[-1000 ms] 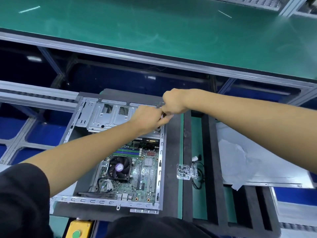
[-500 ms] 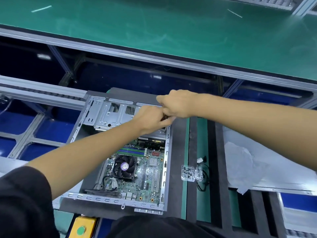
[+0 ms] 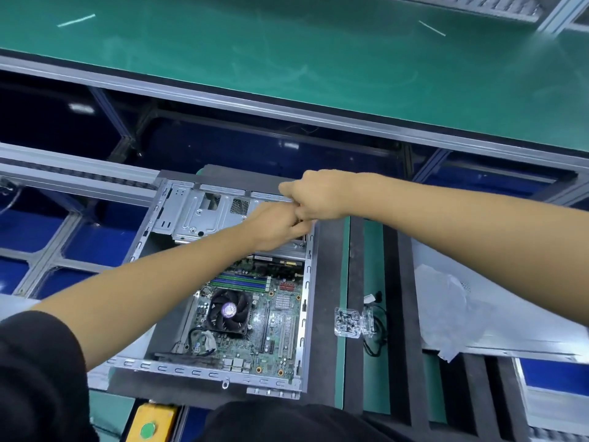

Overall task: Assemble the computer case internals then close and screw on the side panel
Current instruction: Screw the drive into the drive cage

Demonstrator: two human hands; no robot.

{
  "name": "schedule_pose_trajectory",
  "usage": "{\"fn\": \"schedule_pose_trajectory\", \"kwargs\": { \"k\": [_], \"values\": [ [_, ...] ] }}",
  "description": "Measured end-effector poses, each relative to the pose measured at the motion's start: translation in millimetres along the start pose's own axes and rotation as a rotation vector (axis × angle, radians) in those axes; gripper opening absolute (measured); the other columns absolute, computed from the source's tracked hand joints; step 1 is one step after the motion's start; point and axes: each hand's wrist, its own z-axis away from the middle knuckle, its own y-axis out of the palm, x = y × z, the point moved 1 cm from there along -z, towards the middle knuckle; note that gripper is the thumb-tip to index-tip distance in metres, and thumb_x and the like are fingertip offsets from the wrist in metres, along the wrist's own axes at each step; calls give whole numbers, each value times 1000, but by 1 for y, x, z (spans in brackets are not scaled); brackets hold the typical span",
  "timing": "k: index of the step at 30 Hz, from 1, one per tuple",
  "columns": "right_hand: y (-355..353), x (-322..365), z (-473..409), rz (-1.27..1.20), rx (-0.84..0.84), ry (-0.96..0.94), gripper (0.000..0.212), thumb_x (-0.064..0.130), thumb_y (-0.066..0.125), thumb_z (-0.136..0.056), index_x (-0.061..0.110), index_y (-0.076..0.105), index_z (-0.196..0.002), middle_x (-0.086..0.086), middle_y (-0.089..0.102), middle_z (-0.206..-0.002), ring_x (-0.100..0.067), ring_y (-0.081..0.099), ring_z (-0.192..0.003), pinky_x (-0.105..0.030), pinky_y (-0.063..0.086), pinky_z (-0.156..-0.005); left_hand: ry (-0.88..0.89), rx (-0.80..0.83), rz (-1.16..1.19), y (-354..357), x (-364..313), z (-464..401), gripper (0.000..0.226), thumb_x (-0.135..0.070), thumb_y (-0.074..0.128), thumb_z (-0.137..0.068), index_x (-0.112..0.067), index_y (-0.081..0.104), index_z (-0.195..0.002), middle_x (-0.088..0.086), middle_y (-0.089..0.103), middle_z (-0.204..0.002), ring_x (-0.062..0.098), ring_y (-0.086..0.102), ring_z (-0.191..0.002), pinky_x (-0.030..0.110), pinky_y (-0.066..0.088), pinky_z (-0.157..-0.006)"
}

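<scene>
The open computer case (image 3: 306, 301) lies on its side with the motherboard and its black CPU fan (image 3: 228, 312) showing. A bare metal drive cage (image 3: 194, 215) fills the far end. My left hand (image 3: 275, 226) and my right hand (image 3: 315, 196) meet at the case's far right corner, above the cage. Both have curled fingers closed together on a small dark part (image 3: 302, 220), most of which is hidden by the hands. The grey side panel (image 3: 516, 317) lies flat to the right of the case, with a crumpled clear film (image 3: 452, 314) on it.
A clear plastic box of screws (image 3: 349, 322) and a black cable (image 3: 376, 333) sit on the green strip between case and panel. A yellow box with a green button (image 3: 149, 424) is at the near edge. A green conveyor belt (image 3: 287, 52) runs across the far side.
Both hands stay together at the case's far right corner. My right fist has shifted slightly left, closer over the left hand. The view has moved a little.
</scene>
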Motion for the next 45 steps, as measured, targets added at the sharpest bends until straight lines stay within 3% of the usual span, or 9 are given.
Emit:
{"fn": "schedule_pose_trajectory", "kwargs": {
  "k": [6,12,14,17,22,26,34,41,45],
  "values": [
    [0,0,-4,-67,108,262,20,22,53,-91,8,64,-99,-9,67,-82,-23,56,-63,-29,38,-52,-112,-291,212,6,-5,10,26,-72,65,-81,-52,53,-70,-29,52,-63,-6,49,-60,19,27,-44],
    [-8,-13,7,333,-11,-303,37,41,57,-88,31,22,-97,5,59,-74,-23,51,-57,-32,30,-50,-29,-27,320,1,3,7,22,-44,67,-95,-22,70,-98,-26,65,-78,4,62,-82,32,45,-68],
    [-10,-13,7,430,11,-431,36,37,57,-88,36,22,-97,7,62,-78,-25,52,-58,-32,30,-49,10,68,525,-2,3,6,17,-21,68,-97,-9,70,-109,-1,75,-100,24,67,-100,41,53,-89],
    [-10,-9,5,296,46,-350,18,26,50,-91,38,39,-100,12,58,-70,-20,54,-60,-31,33,-51,41,143,677,-9,1,6,23,-9,64,-99,-13,64,-121,2,73,-115,10,66,-112,25,51,-100],
    [-1,14,-1,43,34,79,9,19,50,-95,19,55,-103,-1,57,-81,-18,52,-63,-32,36,-53,-106,35,184,-8,11,12,27,-73,60,-77,-47,59,-76,-19,56,-58,1,54,-60,26,34,-53],
    [-2,28,-7,49,117,235,19,16,54,-97,10,62,-112,-2,55,-79,-16,51,-61,-30,35,-49,-173,-107,284,6,9,15,44,-66,73,-76,-26,59,-66,-8,50,-49,5,44,-48,31,29,-50],
    [-4,16,4,-20,0,119,13,25,52,-94,22,43,-84,1,58,-80,-20,54,-68,-33,36,-55,-149,65,174,-5,-3,16,35,-59,55,-96,-30,60,-77,-9,57,-58,12,55,-62,31,38,-57],
    [-3,1,30,-122,-308,45,15,30,60,-82,26,45,-81,9,61,-73,-12,52,-64,-29,28,-53,-546,-121,1382,34,4,72,30,-16,43,-99,-7,51,-126,0,48,-73,13,39,-60,28,29,-56],
    [-3,8,37,-210,-387,78,17,32,61,-84,28,44,-82,9,58,-70,-10,49,-62,-29,25,-53,-614,-274,1618,38,5,93,30,4,37,-103,-1,59,-123,4,56,-85,12,52,-67,21,38,-52]
  ]
}}
